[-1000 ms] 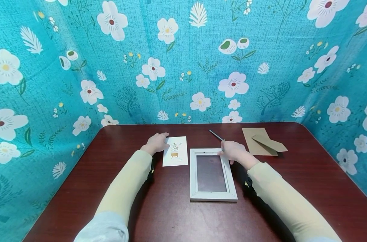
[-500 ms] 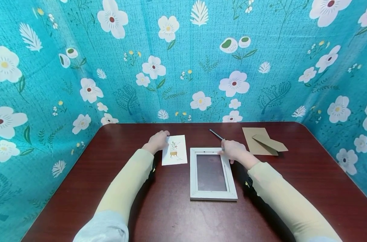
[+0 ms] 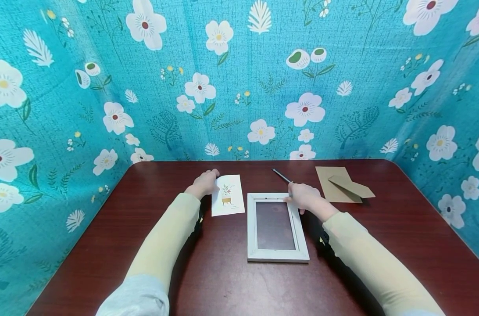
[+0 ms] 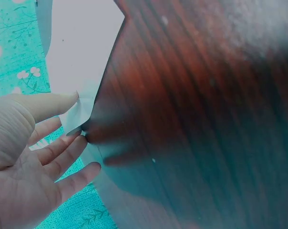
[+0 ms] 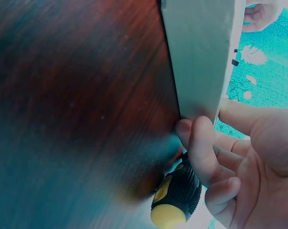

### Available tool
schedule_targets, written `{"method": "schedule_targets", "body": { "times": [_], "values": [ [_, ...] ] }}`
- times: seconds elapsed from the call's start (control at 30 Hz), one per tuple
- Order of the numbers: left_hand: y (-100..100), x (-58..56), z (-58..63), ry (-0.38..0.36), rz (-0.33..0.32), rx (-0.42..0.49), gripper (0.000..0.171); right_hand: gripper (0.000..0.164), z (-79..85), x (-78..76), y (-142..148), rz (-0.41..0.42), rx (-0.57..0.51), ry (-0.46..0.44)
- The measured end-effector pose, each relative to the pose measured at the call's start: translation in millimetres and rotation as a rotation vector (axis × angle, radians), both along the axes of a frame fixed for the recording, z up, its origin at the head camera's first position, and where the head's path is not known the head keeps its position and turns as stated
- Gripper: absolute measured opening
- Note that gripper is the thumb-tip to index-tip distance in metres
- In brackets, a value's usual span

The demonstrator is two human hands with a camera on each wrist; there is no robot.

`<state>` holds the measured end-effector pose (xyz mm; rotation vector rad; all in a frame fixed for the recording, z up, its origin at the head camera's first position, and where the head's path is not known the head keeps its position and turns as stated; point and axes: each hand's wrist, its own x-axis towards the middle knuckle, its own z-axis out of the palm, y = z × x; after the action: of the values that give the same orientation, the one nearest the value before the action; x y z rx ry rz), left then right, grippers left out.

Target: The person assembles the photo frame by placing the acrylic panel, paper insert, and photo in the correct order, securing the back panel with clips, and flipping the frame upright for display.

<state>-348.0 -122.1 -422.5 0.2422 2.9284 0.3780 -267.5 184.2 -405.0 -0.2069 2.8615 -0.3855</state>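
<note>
My left hand (image 3: 204, 183) pinches the upper left edge of a white card (image 3: 228, 195) printed with a potted plant. In the left wrist view the thumb lies on one side of the card (image 4: 82, 52) with fingers behind it, and the held corner bends. A white picture frame (image 3: 252, 228) lies on the table to the card's right. Its upper right corner is in the grip of my right hand (image 3: 303, 195). Beside that hand lies a screwdriver (image 3: 282, 176); its black and yellow handle (image 5: 180, 195) shows below the fingers in the right wrist view.
A brown backing board (image 3: 330, 175) with a propped stand leg (image 3: 354, 188) lies at the back right of the dark wooden table (image 3: 223, 289). A blue flowered cloth (image 3: 239, 87) hangs behind and along both sides.
The card has shifted slightly up and away and turned a little, its upper left corner now curving in my left hand. My right hand and the picture frame stay in place.
</note>
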Motion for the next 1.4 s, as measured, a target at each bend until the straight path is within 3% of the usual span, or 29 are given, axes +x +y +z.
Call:
{"method": "schedule_targets", "body": {
  "times": [0.3,0.5,0.83,1.03,1.27,1.4],
  "values": [
    [-1,-0.4,-1.1,0.014,0.009,0.037,0.043,0.033,-1.3,-0.6,1,0.005,-0.005,0.006],
    [-4,-1.7,-5.6,0.022,0.045,0.135,0.04,0.034,-1.4,-0.9,2,-0.001,-0.006,0.003],
    [-4,-2.0,-8.8,0.023,0.116,0.293,0.06,0.034,-1.9,-2.1,2,-0.002,-0.069,-0.006],
    [-14,-1.5,-11.8,-0.056,0.185,0.48,0.077,0.031,-5.6,-2.7,2,0.017,-0.106,-0.01],
    [-30,2.7,-10.2,-0.16,0.276,0.709,0.051,0.03,-6.5,-3.5,4,0.015,-0.144,-0.011],
    [-37,6.4,-8.1,-0.188,0.322,0.801,0.046,0.031,-7.2,-3.8,5,0.013,-0.163,-0.016]
  ]
}}
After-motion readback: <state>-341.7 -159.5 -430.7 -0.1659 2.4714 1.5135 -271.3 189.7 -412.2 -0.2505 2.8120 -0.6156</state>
